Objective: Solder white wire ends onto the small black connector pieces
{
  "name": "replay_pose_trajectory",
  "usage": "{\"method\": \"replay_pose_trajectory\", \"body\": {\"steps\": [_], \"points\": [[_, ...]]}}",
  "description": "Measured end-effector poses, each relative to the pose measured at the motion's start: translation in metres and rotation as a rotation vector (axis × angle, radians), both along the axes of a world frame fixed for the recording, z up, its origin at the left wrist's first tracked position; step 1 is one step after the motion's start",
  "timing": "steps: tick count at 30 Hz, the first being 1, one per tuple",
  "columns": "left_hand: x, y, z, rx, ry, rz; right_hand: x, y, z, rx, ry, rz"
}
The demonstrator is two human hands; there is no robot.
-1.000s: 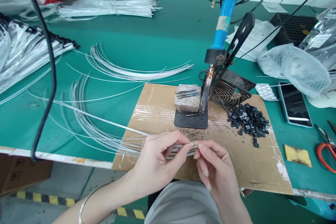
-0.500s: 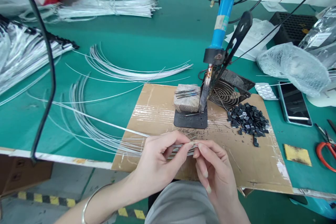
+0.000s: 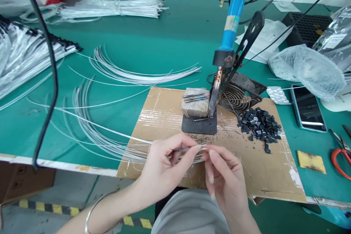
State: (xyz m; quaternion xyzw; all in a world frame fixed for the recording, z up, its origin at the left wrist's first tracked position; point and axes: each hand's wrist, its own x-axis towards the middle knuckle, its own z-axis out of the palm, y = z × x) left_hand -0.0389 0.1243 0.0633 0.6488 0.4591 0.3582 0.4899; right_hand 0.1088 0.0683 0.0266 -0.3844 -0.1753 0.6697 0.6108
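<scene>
My left hand [image 3: 171,164] is closed, thumb and forefinger pinching thin white wires [image 3: 109,131] near their ends. The wires trail off to the left across the cardboard and the green table. Close beside it, my right hand [image 3: 225,172] is closed too, with thumb and forefinger pinched on the wire tips just past the left fingertips. Its other fingers curl loosely below. Behind the hands, a blue-handled soldering iron [image 3: 232,25] leans tip down in its stand. A grey block [image 3: 193,108] with several thin metal pieces on top sits beside the iron's tip.
Under the hands lies a cardboard sheet [image 3: 156,117]. A heap of small black parts [image 3: 259,126] is on its right, near a fan with a round grille [image 3: 236,97]. Further right are a phone [image 3: 308,108], a yellow sponge [image 3: 312,161] and red-handled scissors [image 3: 341,159]. A black cable [image 3: 52,62] hangs at left.
The right hand has shifted slightly right, so a small gap with wire tips shows between the fingertips. The left hand's pinch stays almost in place.
</scene>
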Motion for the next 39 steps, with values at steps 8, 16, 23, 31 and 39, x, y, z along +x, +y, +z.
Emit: {"method": "replay_pose_trajectory", "body": {"steps": [8,16,23,31,39], "points": [[-0.004,-0.003,-0.002,0.128,0.043,-0.027,-0.001,-0.001,-0.006,0.017,-0.095,-0.025],[-0.003,-0.003,-0.005,0.198,0.077,-0.056,-0.001,-0.002,-0.006,0.041,-0.123,-0.038],[-0.004,-0.005,-0.006,0.308,0.105,-0.061,0.001,-0.004,-0.006,0.078,-0.172,-0.056],[-0.004,-0.003,-0.003,0.327,0.135,-0.086,0.008,0.002,0.002,0.037,-0.082,0.020],[-0.005,-0.002,0.001,0.255,0.130,-0.129,0.021,0.007,0.010,-0.043,-0.072,0.130]]}}
